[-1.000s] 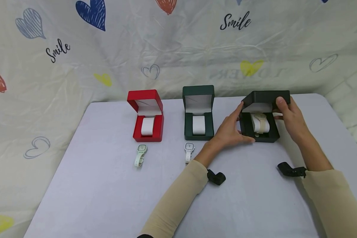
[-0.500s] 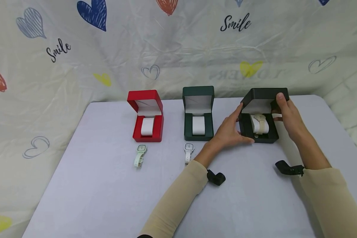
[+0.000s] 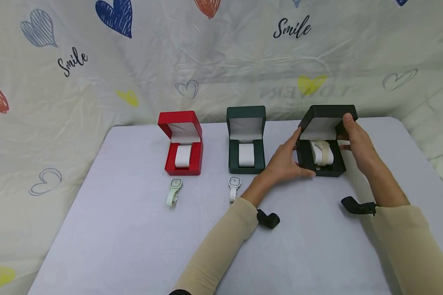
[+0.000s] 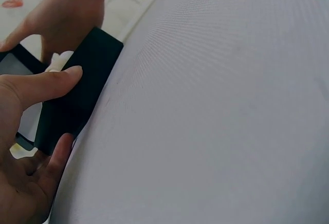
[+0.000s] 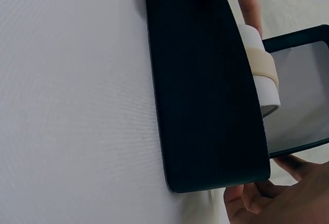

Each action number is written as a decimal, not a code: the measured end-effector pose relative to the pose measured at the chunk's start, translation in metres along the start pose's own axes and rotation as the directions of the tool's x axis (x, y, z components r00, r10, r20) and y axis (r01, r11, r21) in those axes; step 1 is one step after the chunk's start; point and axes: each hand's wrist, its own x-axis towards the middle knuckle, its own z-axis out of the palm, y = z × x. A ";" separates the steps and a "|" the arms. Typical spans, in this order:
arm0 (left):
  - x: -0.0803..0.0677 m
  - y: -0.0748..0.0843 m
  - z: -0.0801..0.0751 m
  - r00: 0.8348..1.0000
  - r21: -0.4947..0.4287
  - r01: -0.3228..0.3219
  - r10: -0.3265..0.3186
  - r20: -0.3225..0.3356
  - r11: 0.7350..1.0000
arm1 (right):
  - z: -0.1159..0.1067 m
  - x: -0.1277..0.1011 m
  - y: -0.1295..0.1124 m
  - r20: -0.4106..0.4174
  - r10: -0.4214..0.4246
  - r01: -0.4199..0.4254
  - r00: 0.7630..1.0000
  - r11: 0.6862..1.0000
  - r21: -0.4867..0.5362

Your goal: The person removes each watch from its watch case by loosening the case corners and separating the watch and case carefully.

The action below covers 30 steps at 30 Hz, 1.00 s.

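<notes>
At the table's back right stands a black watch box, its lid tilted up. A watch with a cream strap is wrapped round the white cushion inside. My left hand grips the box's base from the left, thumb along the front face. In the right wrist view, the base fills the middle. My right hand holds the lid by its right side, thumb on the front edge and the other fingers partly hidden behind it.
A red watch box and a green watch box stand open to the left, each with a bare white cushion. A pale green watch lies before the red one. A white watch lies before the green one, beside my left forearm.
The black box's lid has swung up and back, showing more of its white lining. My right hand has moved slightly up with it. The left hand has stayed on the base.
</notes>
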 end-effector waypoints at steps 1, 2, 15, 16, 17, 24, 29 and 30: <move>0.000 0.000 0.000 1.000 -0.001 0.000 0.000 0.001 1.000 | 0.000 0.000 0.000 0.003 0.002 -0.002 1.000 1.000 0.003; 0.000 0.000 0.000 1.000 -0.001 0.001 -0.001 0.002 1.000 | -0.001 0.000 -0.001 0.006 0.005 -0.005 1.000 1.000 0.001; -0.001 0.001 -0.001 1.000 0.016 0.008 -0.008 -0.007 1.000 | -0.003 0.005 -0.010 0.026 0.057 -0.057 0.998 0.998 -0.028; -0.001 0.001 -0.001 1.000 0.018 0.008 -0.008 -0.006 1.000 | -0.003 0.005 -0.010 0.028 0.062 -0.061 0.998 0.998 -0.028; -0.001 0.001 -0.001 1.000 0.020 0.010 -0.010 -0.005 1.000 | -0.003 0.005 -0.011 0.031 0.065 -0.064 0.997 0.997 -0.030; -0.001 0.002 -0.001 1.000 0.022 0.020 -0.020 -0.012 1.000 | -0.005 0.002 -0.009 0.062 0.049 -0.048 0.997 0.999 -0.025; -0.001 0.002 0.000 1.000 0.016 0.021 -0.021 -0.006 1.000 | -0.005 -0.004 -0.007 0.055 0.041 -0.040 0.998 0.999 -0.025; -0.001 0.002 0.001 1.000 0.017 0.023 -0.023 -0.004 1.000 | -0.005 -0.005 -0.007 0.046 0.039 -0.038 0.998 0.999 -0.038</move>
